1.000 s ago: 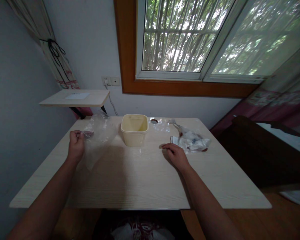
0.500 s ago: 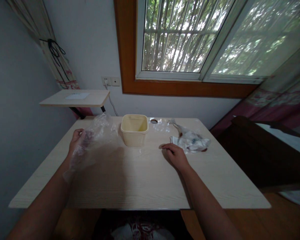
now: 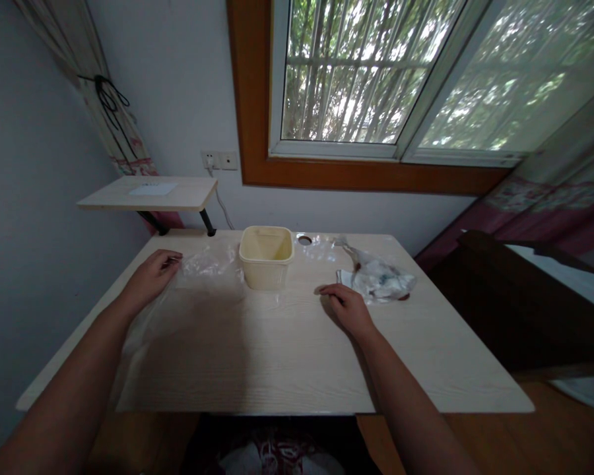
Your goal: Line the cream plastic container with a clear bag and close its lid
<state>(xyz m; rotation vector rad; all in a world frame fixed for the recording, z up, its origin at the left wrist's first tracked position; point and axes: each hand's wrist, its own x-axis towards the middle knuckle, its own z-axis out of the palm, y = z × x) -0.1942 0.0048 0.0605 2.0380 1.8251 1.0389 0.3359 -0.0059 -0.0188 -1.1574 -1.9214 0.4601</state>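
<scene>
My left hand (image 3: 153,274) is at the left of the table, its fingers pinched on the edge of a clear plastic bag (image 3: 210,260). The thin bag lies spread out and crinkled between this hand and a cream plastic bin (image 3: 267,270). The bin stands upright with its top uncovered near the back of the table. To the right, my right hand (image 3: 349,309) rests on the tabletop with its fingers loosely curled together and nothing visible in them. Just beyond it lies a crumpled clear bag (image 3: 383,277) with white and brownish contents that I cannot make out.
The pale wooden table (image 3: 297,356) has a round cable hole (image 3: 304,241) near its back edge. A small raised shelf (image 3: 148,191) with a paper on it stands at the back left. Behind are a wall socket (image 3: 219,161) and a window (image 3: 346,72).
My left hand has turned over and moved slightly right. The clear plastic bag has dropped from a raised bunch over that hand to lie flatter towards the bin. My right hand stays put.
</scene>
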